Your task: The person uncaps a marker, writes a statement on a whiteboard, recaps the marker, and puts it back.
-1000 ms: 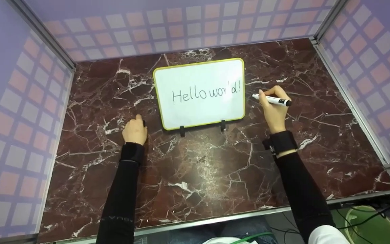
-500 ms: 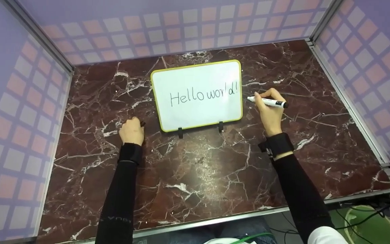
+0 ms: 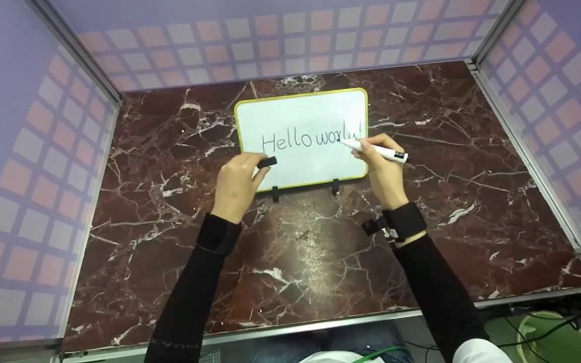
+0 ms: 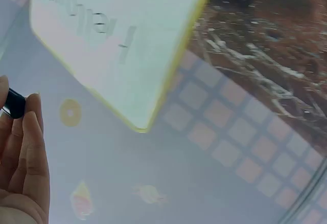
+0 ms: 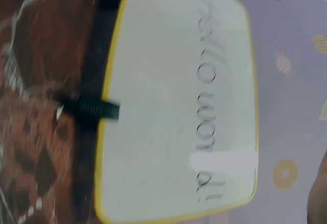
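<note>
A yellow-framed whiteboard (image 3: pixel 300 164) stands propped on the table with "Hello world!" in dark handwriting; glare hides some letters in the right wrist view. My right hand (image 3: pixel 385 169) holds a white marker (image 3: pixel 384 152) in a writing grip, its uncapped tip pointing left in front of the board; whether it touches cannot be told. Between thumb and fingers, my left hand (image 3: pixel 237 184) pinches a small black marker cap (image 3: pixel 267 162), in front of the board's lower left. The cap (image 4: pixel 14 104) shows at the left edge of the left wrist view.
Two black stand feet (image 3: pixel 276 194) hold the board's lower edge. A dark red marbled table (image 3: pixel 300 272) lies beneath, with purple checkered panels (image 3: pixel 295 43) on three sides. Beyond the front edge, a green bin (image 3: pixel 547 338) and cables sit at lower right.
My left hand has lifted from the table and moved right and forward with the cap to the board. My right hand has moved left with the marker, now overlapping the board's right side.
</note>
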Motion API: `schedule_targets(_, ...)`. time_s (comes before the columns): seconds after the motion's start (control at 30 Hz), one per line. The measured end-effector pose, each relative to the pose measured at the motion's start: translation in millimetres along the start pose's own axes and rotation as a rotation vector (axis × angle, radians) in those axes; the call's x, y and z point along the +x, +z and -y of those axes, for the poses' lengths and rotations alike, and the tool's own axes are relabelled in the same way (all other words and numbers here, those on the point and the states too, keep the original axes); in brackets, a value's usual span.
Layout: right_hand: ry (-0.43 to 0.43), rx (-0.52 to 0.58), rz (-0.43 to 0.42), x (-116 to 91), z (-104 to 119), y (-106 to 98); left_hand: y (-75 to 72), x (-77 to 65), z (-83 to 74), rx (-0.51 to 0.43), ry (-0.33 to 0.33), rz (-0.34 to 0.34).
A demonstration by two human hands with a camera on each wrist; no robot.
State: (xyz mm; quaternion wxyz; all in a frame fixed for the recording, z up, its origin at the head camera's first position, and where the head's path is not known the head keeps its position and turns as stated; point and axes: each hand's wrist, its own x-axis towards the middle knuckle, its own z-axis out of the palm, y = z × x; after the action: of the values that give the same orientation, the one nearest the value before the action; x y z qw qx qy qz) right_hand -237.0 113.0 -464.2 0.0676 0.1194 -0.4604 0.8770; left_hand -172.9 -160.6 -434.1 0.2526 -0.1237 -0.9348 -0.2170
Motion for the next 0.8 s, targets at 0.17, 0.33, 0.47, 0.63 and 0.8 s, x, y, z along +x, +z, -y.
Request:
schedule_targets(0.17,0.094,-0.03,0.128,-12,-3,19,0.2,-0.4,-19.8,-0.022,0.056,-0.022)
schedule_targets(0.33,0.127,-0.079,0.187,-20,-5,32,-0.3,0.2,-35.2,-0.044,0.111,-0.043)
schedule_targets(0.47,0.135,-0.093,0.196,-24,-5,37,-1.0,0.3,-42.7,-0.04,0.147,-0.058)
schedule_targets(0.63,0.147,-0.157,0.248,-27,-3,41,-1.8,-1.6,-47.1,-0.063,0.215,-0.023)
schedule_targets(0.8,0.101,-0.192,0.312,-31,6,45,-4.3,-3.5,-51.1,-0.132,0.284,0.047)
